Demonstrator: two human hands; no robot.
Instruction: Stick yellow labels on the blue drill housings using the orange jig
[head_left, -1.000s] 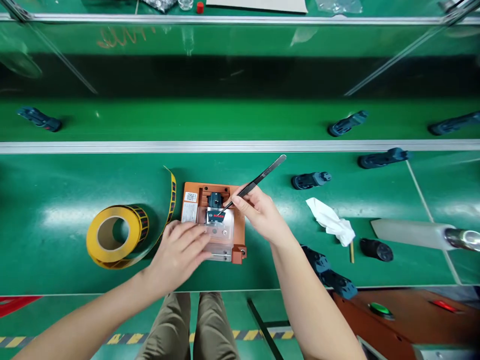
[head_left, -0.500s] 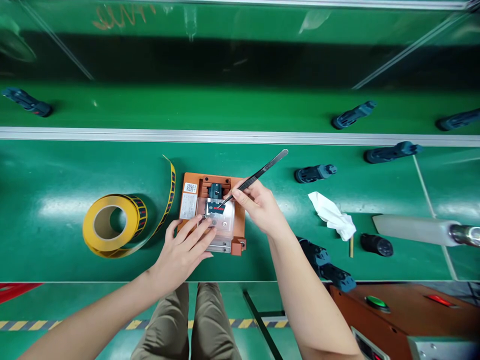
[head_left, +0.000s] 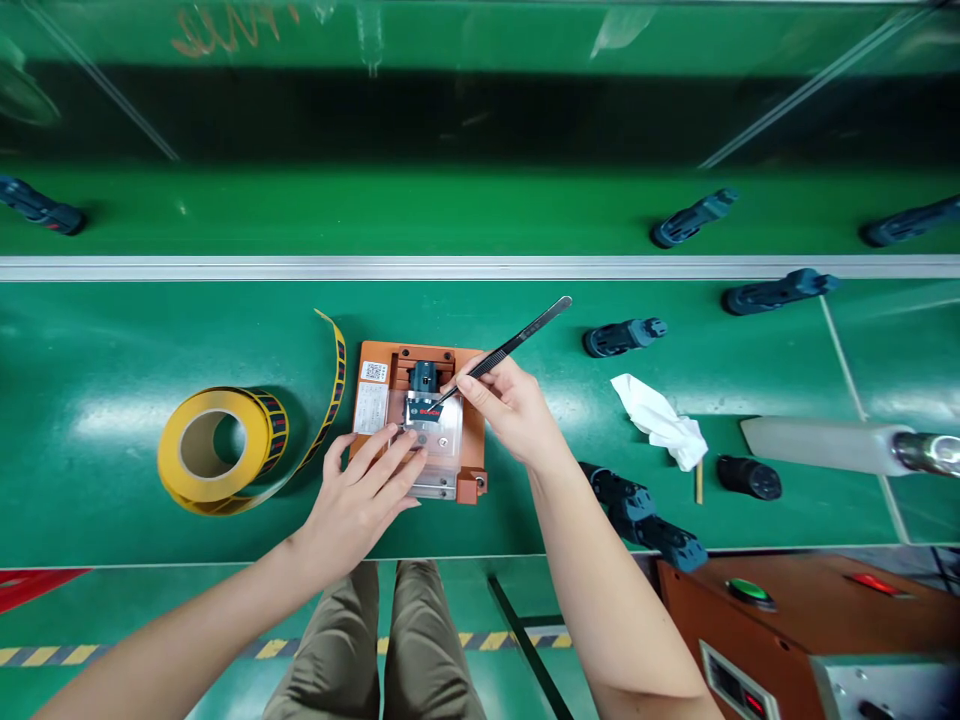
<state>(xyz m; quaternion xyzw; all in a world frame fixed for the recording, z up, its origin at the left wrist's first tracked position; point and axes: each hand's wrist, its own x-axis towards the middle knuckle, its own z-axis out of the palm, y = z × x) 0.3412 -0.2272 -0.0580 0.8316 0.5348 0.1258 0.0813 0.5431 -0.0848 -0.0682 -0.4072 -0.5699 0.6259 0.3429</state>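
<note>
- I see my right hand (head_left: 510, 410) pinching metal tweezers (head_left: 504, 351), tips on the dark part (head_left: 424, 392) in the orange fixture (head_left: 474, 440).
- My left hand (head_left: 360, 495) lies open, fingers flat on the fixture's clear plate (head_left: 444, 450).
- A yellow tape roll (head_left: 217, 450) sits left; a white cloth (head_left: 660, 420) right.

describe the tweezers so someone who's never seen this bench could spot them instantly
Start at the orange fixture on the green bench, just right of the yellow label roll. The right hand above it pinches the tweezers, tips on the dark part clamped there. They are the only thin metal tool, slanting up to the right.
</note>
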